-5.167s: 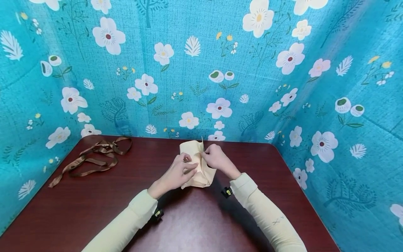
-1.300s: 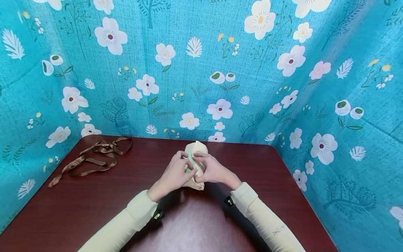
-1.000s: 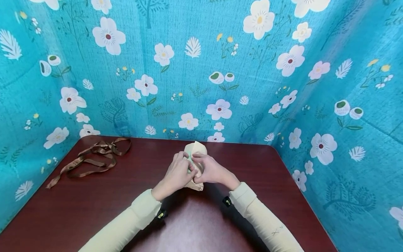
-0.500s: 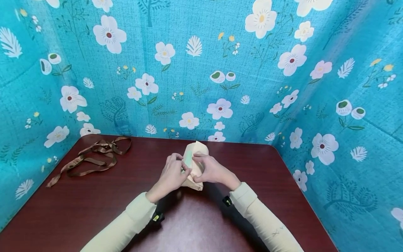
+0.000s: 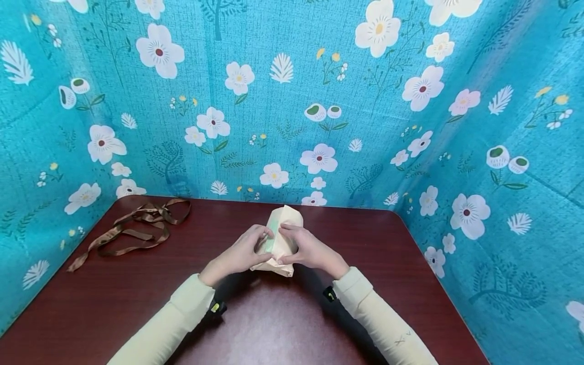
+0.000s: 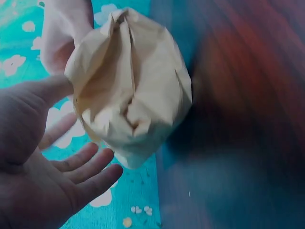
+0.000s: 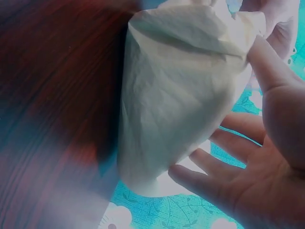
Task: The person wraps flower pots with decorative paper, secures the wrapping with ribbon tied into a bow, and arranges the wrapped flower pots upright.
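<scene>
Paper parcel [image 5: 281, 245] between 2 hands [image 5: 239, 252]

- Left sleeve [image 5: 159, 324] and right sleeve [image 5: 388, 322]: cut off at near edge, head view
- Table [image 5: 369, 248]: near side cut off, head view; surface blurred, left wrist view
- Paper parcel [image 5: 292, 219]: underside hidden
- Green strip [image 5: 275, 223]: partly hidden by left hand [image 5: 239, 252]
- Curtain [image 5: 274, 132]: cut off left and right

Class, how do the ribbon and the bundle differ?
The ribbon is brown; the bundle is cream. The ribbon lies in loose loops; the bundle is bulky and folded. The ribbon lies untouched; the bundle is between the left hand and right hand. Both are far back on the table.
</scene>
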Action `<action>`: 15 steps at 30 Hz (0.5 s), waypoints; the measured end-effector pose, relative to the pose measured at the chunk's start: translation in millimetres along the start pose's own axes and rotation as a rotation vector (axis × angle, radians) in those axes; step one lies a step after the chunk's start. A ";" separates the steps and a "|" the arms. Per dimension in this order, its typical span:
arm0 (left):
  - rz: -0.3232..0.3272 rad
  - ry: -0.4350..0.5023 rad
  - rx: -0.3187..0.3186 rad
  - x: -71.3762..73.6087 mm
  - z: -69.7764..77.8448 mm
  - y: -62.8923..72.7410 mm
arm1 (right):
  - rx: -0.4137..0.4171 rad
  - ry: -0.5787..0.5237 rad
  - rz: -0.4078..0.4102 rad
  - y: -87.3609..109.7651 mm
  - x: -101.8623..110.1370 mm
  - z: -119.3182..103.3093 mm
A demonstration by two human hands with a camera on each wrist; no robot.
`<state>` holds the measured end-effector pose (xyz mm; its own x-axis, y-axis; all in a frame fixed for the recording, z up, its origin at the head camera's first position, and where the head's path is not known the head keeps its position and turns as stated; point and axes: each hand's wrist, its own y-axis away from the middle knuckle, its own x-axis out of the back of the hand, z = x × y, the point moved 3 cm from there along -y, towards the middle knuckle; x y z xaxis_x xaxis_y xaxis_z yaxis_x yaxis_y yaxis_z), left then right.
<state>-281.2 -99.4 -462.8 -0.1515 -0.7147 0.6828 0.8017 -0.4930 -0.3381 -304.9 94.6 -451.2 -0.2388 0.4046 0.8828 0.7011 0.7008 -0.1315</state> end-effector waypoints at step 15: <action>-0.107 -0.148 -0.019 -5.9 -12.7 -3.6 | -0.004 -0.023 0.000 -2.3 -6.4 0.2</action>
<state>-290.5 -99.7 -473.9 -0.1480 -0.5775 0.8029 0.7741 -0.5729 -0.2694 -305.0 90.5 -456.6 -0.2546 0.4177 0.8722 0.7040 0.6984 -0.1290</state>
